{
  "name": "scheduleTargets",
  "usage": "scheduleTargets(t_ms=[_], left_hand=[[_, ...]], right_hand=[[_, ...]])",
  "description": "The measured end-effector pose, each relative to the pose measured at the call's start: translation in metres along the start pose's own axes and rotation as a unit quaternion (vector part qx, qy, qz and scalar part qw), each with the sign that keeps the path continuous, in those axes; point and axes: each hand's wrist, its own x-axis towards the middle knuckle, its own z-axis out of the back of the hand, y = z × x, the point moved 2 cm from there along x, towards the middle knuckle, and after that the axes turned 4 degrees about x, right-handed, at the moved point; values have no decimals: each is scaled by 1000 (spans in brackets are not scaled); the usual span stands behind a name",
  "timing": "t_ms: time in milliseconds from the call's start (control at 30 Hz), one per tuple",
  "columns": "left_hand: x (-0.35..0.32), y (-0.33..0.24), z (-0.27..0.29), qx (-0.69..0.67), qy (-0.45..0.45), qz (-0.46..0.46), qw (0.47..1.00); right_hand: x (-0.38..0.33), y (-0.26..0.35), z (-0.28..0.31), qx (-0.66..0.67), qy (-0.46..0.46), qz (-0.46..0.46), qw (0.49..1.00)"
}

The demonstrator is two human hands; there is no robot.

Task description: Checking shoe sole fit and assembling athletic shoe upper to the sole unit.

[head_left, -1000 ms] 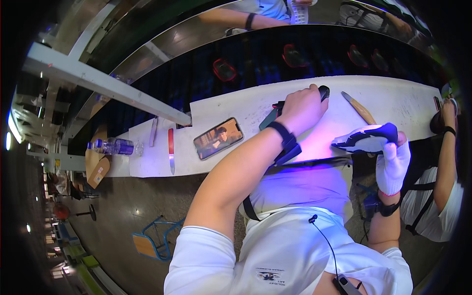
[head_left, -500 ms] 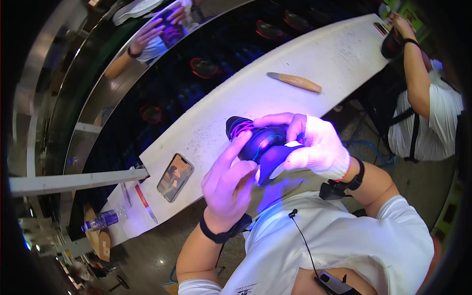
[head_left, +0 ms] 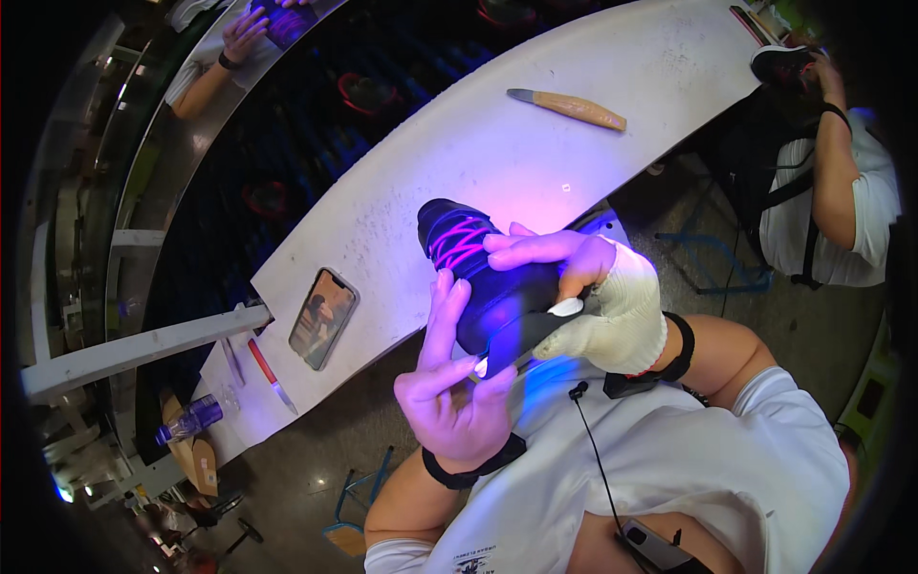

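Note:
A black shoe [head_left: 502,298] with bright pink laces [head_left: 457,245] is held between my two hands, its toe pointing toward the bench. My left hand [head_left: 457,407] is bare; its fingers lie along the shoe's left side, and thumb and fingers pinch near a small white tip. In a white glove with bare fingertips, my right hand [head_left: 617,301] grips the shoe's right side, fingers beside the laces. Across the shoe's near end runs a dark curved piece [head_left: 516,346] with white ends, under both thumbs. Purple light falls on the shoe and hands.
On the white bench [head_left: 402,182] lie a wooden-handled tool [head_left: 574,108], a phone [head_left: 324,319] and a red-handled blade [head_left: 271,373]. A bottle [head_left: 191,419] stands at its left end. A co-worker [head_left: 822,191] at far right handles another shoe [head_left: 789,67]. A dark conveyor runs behind.
The shoe has turned and tipped, so more of its laces and upper show. My hands stay on it. The co-worker's shoe has turned, showing its pale sole edge. The view has shifted slightly.

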Motion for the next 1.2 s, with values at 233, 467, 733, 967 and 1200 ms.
scheduleTargets(t_ms=[233, 467, 733, 967, 1200], left_hand=[[4, -13, 8, -106, -41, 82, 990], [36, -19, 26, 108, 108, 27, 988], [48, -33, 67, 108, 81, 115, 984], [48, -24, 87, 212, 174, 100, 957], [20, 5, 141, 128, 188, 136, 964]], right_hand=[[-7, -6, 1, 62, 29, -49, 996], [16, -7, -8, -175, 61, 21, 983], [2, -65, -21, -214, 92, 175, 957], [14, -62, -31, -267, 122, 128, 947], [3, -109, -46, -237, 129, 123, 955]])
